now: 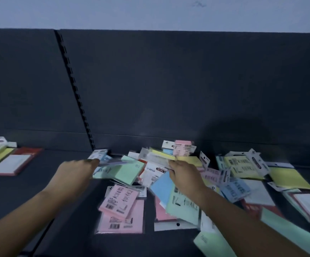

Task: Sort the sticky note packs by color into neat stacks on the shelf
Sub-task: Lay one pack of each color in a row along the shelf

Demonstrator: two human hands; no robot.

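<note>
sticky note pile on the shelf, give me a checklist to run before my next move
1. Colours sorted: not ok; the pile mixes pink, green, blue and yellow.
2. Left hand grip on the blue pack: cannot tell, blurred.
3. Right hand grip on the yellow pack: cannot tell.
4. Bare shelf left of the pile for stacks: ok.
5. Pink packs in front squared up: not ok, skewed.

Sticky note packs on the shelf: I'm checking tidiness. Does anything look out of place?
Yes. Right of the slotted upright, pink packs, green packs, blue packs and yellow packs lie mixed in one overlapping, tilted heap on the shelf, not in colour stacks.
</note>
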